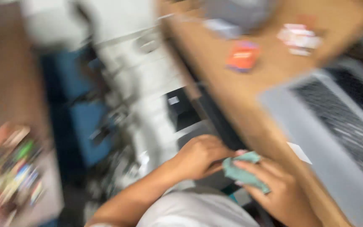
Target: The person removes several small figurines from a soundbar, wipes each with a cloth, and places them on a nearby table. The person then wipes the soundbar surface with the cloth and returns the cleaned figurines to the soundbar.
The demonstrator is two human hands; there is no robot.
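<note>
Teal cloth [243, 171], motion-blurred, half-hidden between both hands [232, 168].

The left hand [198, 156] is curled with its forearm bare, and the right hand [274, 189] is laid flat just beside it, fingers extended.

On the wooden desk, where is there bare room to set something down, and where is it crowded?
Bare wood runs between the orange packet and the laptop, down the desk edge toward the white card. The far end is crowded: a red-white packet and blurred grey things. The near edge is taken by both hands, left and right, on a teal cloth.
</note>
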